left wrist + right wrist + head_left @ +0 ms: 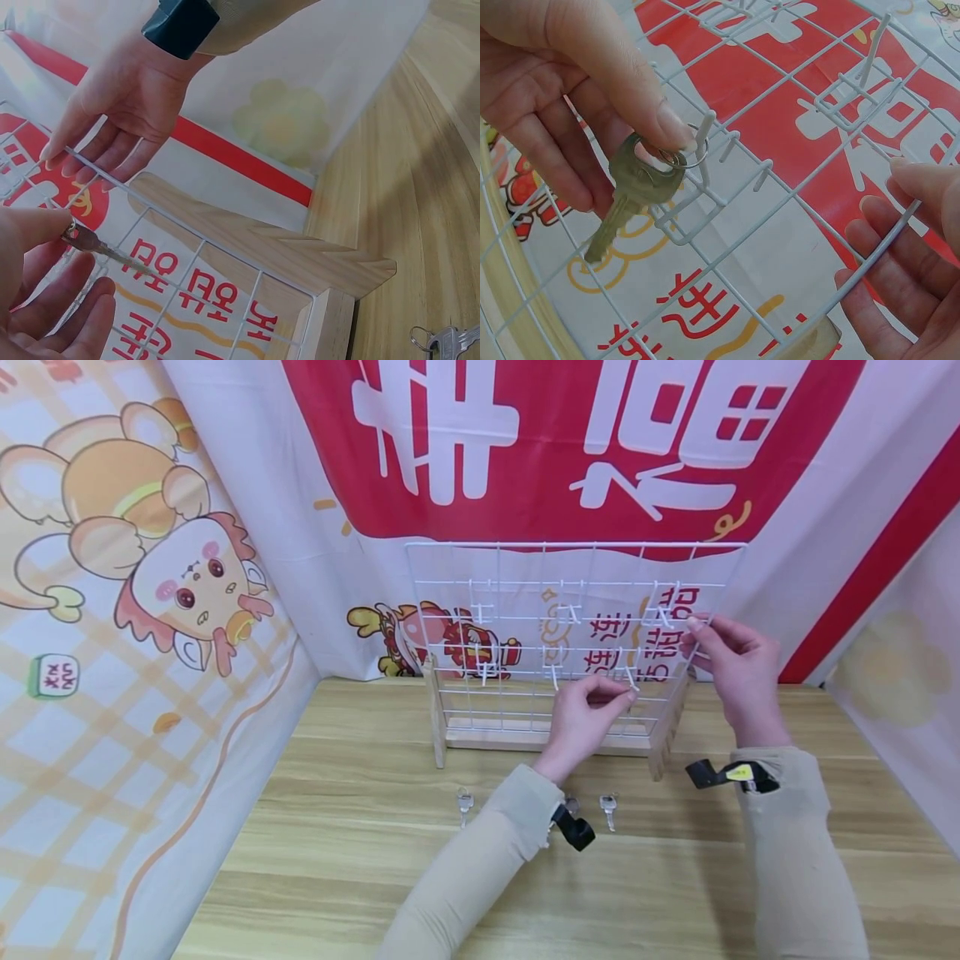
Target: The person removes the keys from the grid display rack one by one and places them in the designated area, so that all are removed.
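Now the left hand (581, 714) pinches a key (634, 191) at a hook (703, 142) on the rack (450, 560), the right hand (738, 668) grips its edge, and three keys (608, 810) wait on the table (337, 860).

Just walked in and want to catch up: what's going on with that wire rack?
A person is hanging a key on a white wire grid rack that stands in a wooden base on the table. The left hand pinches the key, its ring at a lower-row hook. The right hand holds the rack's right edge. More keys lie on the table in front of the rack.
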A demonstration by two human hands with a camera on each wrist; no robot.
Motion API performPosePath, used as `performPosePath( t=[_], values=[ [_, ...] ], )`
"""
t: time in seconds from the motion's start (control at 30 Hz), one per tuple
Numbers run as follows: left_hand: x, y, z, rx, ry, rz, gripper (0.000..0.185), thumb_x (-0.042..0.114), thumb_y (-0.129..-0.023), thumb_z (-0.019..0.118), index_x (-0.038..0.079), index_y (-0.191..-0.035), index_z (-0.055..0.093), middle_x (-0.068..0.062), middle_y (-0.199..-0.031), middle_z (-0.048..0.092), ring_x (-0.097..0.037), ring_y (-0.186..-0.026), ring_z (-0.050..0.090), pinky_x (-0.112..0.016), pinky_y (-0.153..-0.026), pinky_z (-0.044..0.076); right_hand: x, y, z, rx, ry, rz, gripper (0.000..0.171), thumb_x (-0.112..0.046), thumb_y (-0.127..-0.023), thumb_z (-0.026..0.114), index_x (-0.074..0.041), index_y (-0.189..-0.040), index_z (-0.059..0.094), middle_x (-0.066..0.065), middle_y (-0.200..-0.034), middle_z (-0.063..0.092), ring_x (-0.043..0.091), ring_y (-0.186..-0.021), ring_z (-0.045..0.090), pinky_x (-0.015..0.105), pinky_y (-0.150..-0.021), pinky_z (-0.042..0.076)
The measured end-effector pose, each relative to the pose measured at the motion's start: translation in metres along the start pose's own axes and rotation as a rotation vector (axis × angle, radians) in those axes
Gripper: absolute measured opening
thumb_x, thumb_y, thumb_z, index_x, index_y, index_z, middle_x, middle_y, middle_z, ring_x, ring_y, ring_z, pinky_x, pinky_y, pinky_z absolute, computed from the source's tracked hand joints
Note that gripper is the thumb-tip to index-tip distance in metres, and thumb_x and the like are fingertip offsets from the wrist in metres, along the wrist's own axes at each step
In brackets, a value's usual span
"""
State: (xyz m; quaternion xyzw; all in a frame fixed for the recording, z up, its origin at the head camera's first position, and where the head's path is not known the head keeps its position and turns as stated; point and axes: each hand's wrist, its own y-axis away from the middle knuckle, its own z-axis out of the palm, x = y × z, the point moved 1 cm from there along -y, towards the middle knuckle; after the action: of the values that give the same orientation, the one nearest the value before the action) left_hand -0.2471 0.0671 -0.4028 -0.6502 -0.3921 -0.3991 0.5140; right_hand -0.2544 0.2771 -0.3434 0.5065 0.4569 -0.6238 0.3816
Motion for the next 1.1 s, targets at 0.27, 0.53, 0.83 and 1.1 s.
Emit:
performPosePath(
  t=[0.27,0.53,0.83,1.1],
  values=[
    [0.003,0.004,-0.004,-0.004,0.022,-0.02,0.009,0.018,-0.091,0.08,0.012,-0.096,0.075,0.014,-0.088,0.07,-0.004,-0.079,0.065,-0.021,-0.076,0.056,0.0,-0.001,-0.001,-0.003,-0.004,0.008,0.052,-0.039,-0.085,0.08,-0.012,-0.129,0.071,0.005,-0.106,0.073,0.015,-0.095,0.07,0.023,-0.079,0.057],
    [0.004,0.007,-0.004,-0.016,0.039,0.006,0.008,0.014,-0.091,0.079,0.009,-0.097,0.075,0.009,-0.091,0.072,-0.003,-0.082,0.066,-0.021,-0.079,0.057,-0.001,0.0,0.0,-0.002,-0.012,0.003,0.051,-0.038,-0.085,0.081,-0.011,-0.127,0.072,0.005,-0.104,0.073,0.015,-0.095,0.07,0.023,-0.079,0.057],
    [0.006,0.011,-0.007,-0.014,0.037,0.023,0.009,0.016,-0.092,0.079,0.011,-0.098,0.076,0.013,-0.091,0.07,-0.004,-0.081,0.065,-0.022,-0.077,0.057,-0.002,0.0,0.001,-0.008,-0.008,-0.001,0.05,-0.038,-0.085,0.081,-0.011,-0.127,0.072,0.005,-0.103,0.073,0.015,-0.094,0.07,0.024,-0.079,0.057],
    [0.014,0.015,-0.009,-0.005,0.038,0.059,0.009,0.016,-0.09,0.08,0.01,-0.097,0.076,0.013,-0.09,0.071,-0.005,-0.078,0.065,-0.023,-0.073,0.058,-0.003,0.002,0.0,-0.001,0.023,0.022,0.053,-0.041,-0.085,0.079,-0.013,-0.129,0.071,0.004,-0.108,0.072,0.015,-0.098,0.069,0.022,-0.08,0.056]
  ],
)
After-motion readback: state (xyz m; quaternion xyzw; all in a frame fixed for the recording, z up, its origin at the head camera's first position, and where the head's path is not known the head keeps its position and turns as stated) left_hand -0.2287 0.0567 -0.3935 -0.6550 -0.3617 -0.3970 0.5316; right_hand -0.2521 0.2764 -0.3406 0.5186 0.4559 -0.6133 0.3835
